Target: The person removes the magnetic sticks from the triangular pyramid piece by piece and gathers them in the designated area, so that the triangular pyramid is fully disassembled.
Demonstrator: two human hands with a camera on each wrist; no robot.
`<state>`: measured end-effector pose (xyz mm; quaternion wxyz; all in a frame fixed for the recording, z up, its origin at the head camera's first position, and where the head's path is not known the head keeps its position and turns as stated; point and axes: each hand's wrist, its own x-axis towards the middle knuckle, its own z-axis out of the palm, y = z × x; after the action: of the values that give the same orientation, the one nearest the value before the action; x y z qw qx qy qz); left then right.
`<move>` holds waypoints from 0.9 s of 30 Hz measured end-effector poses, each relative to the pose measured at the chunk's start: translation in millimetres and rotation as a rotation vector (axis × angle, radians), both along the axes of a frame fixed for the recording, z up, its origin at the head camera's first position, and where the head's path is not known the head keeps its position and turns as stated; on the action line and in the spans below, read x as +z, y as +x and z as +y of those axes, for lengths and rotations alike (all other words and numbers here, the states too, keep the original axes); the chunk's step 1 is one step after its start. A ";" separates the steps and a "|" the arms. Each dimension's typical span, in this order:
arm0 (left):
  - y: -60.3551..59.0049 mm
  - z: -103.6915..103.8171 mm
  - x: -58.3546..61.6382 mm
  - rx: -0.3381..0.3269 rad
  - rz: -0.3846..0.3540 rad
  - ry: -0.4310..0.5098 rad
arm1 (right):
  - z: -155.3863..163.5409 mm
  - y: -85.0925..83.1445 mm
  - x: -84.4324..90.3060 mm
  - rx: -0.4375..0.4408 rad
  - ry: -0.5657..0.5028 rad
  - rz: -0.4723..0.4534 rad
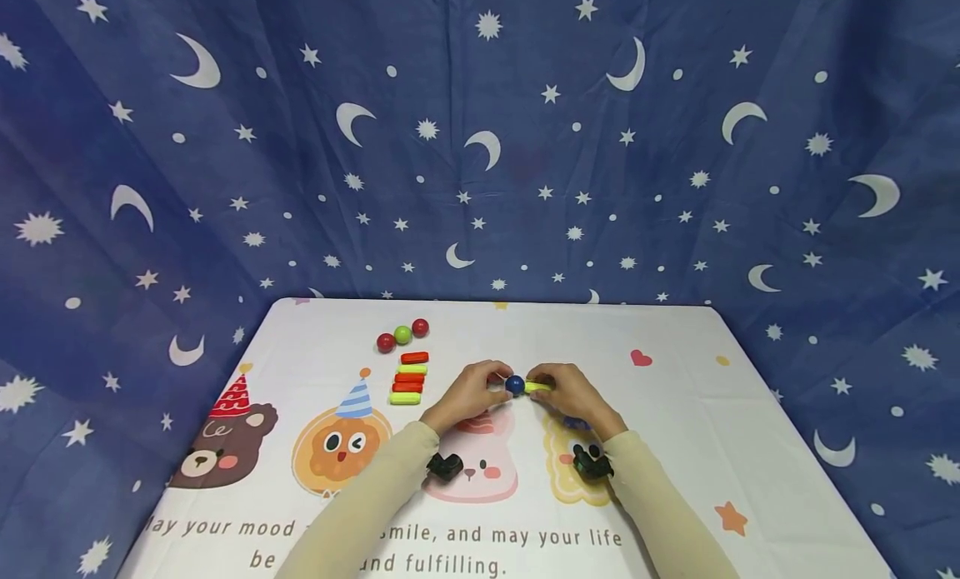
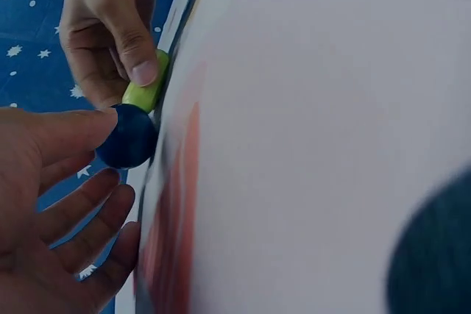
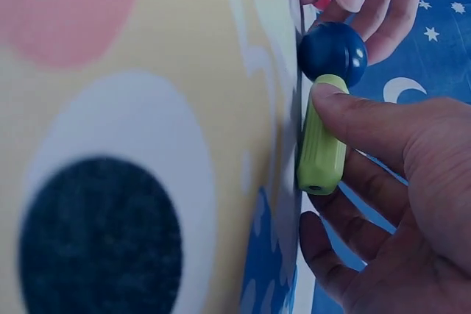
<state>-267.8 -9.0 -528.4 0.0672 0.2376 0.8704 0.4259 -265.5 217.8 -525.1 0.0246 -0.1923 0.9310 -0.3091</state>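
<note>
At the middle of the white printed table mat (image 1: 675, 412) my two hands meet. My left hand (image 1: 480, 387) pinches a dark blue ball (image 1: 514, 385) with thumb and fingers. My right hand (image 1: 561, 390) grips a short lime-green stick (image 1: 538, 387), whose end butts against the ball. In the left wrist view the thumb (image 2: 81, 124) lies on the blue ball (image 2: 126, 136) and the green stick (image 2: 146, 87) sits just beyond it. The right wrist view has my thumb (image 3: 360, 112) pressed on the green stick (image 3: 321, 148), which touches the ball (image 3: 333, 51).
At the back left of the mat lie two red balls (image 1: 386, 342) and one green ball (image 1: 402, 335) in a row. Just in front of them is a column of several red and lime-green sticks (image 1: 408, 379). A blue star-and-moon cloth (image 1: 480, 146) hangs behind the table.
</note>
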 end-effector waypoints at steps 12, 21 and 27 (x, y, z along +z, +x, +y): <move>-5.5 10.4 -3.7 -0.002 0.006 -0.032 | 0.0 0.2 1.1 -0.016 -0.012 0.006; -6.0 12.1 -1.4 -0.003 0.027 -0.060 | -0.4 0.8 1.8 -0.025 -0.008 -0.001; -6.3 10.9 -1.9 -0.007 0.012 -0.078 | -0.3 -0.3 -0.2 -0.037 -0.006 -0.026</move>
<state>-274.1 1.8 -530.3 0.0726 0.2404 0.8859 0.3899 -265.8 217.5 -525.3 0.0304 -0.1713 0.9331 -0.3148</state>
